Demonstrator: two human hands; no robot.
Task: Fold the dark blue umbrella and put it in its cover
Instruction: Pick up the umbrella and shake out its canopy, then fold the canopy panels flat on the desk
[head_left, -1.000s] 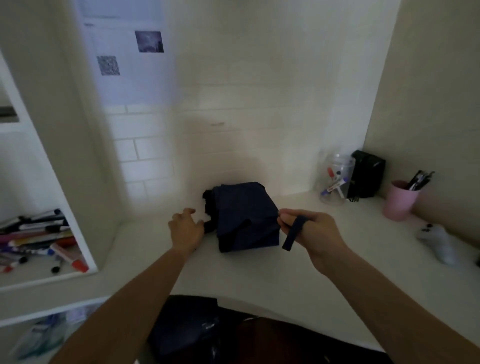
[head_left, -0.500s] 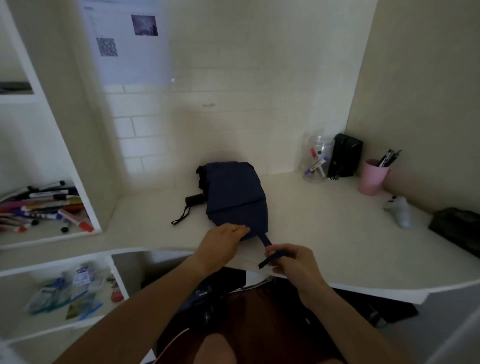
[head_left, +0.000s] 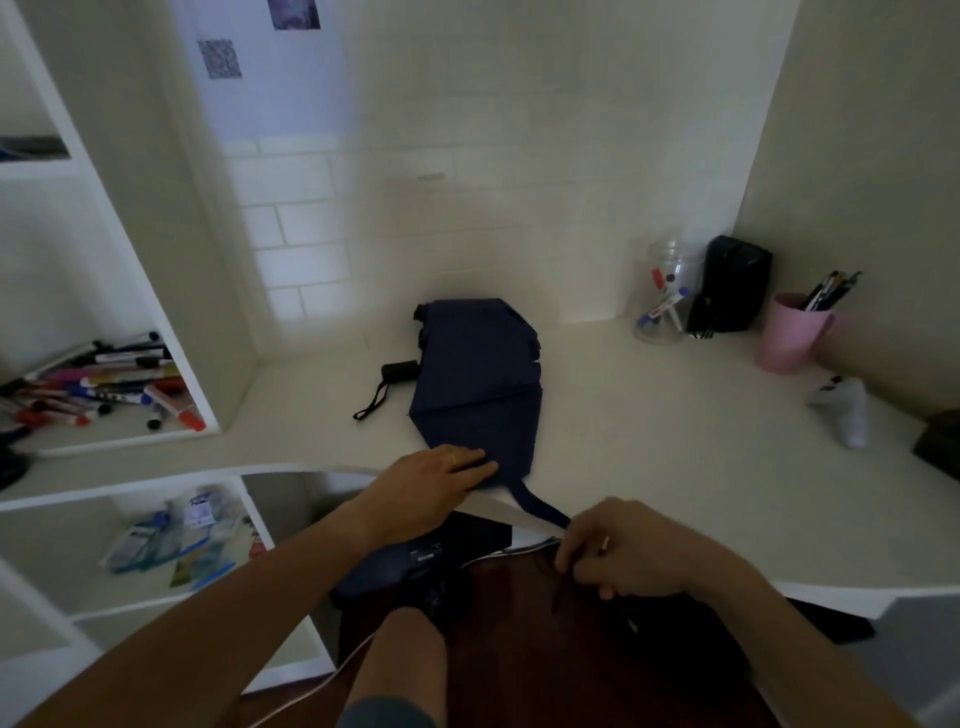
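The dark blue umbrella (head_left: 478, 379) lies collapsed but loose on the white desk (head_left: 649, 426), its canopy spread flat. Its black handle (head_left: 399, 371) with a wrist loop sticks out on the left side. My left hand (head_left: 436, 483) lies palm down on the canopy's near edge at the desk's front. My right hand (head_left: 623, 551) pinches the umbrella's closing strap (head_left: 535, 506) and holds it stretched over the desk edge. A dark blue fabric item (head_left: 389, 569), possibly the cover, lies below the desk by my knee.
A clear jar of markers (head_left: 662, 296), a black box (head_left: 730, 283), a pink pen cup (head_left: 792, 332) and a white object (head_left: 844, 413) stand at the back right. A shelf with several markers (head_left: 98, 384) is on the left. The wall rises close behind.
My view drew back and down from the desk. My left hand left the handle and came onto the canopy's near edge. My right hand pulled the strap toward me, past the desk edge.
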